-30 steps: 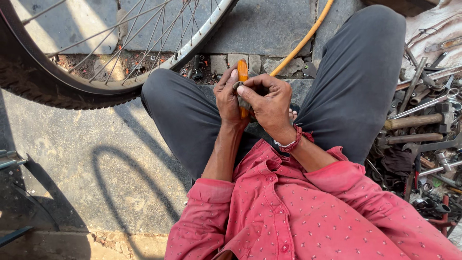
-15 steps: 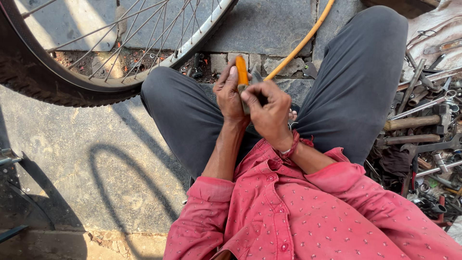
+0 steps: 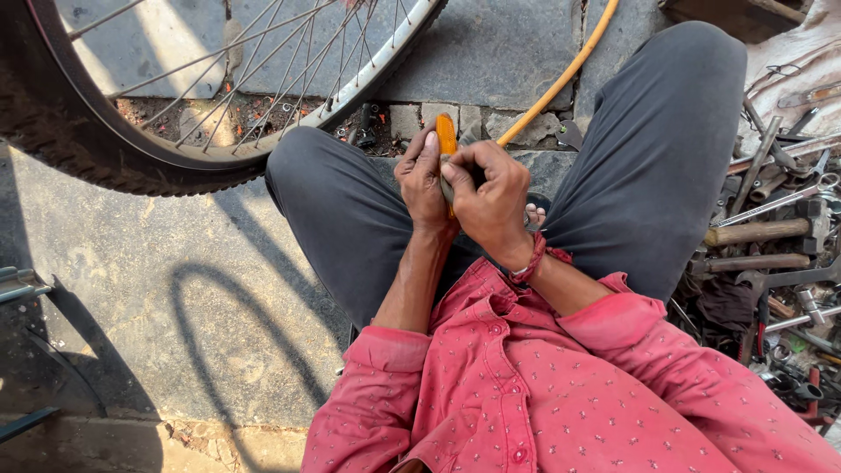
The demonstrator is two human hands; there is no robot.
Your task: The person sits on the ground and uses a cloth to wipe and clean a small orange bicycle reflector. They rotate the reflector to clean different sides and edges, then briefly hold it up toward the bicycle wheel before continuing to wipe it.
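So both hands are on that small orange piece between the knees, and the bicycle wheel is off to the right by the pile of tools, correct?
Not quite. The head view shows the bicycle wheel at upper left, across from the pile of tools on the right. The left hand and right hand do both hold the orange piece between the knees.

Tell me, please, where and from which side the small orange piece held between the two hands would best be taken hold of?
Probably by its upper end: the orange piece stands nearly upright, with only its rounded top showing above the left hand and right hand, which wrap its lower part. Coming from above, from the bicycle wheel side, fingers could pinch its narrow flat faces; the rest is hidden.
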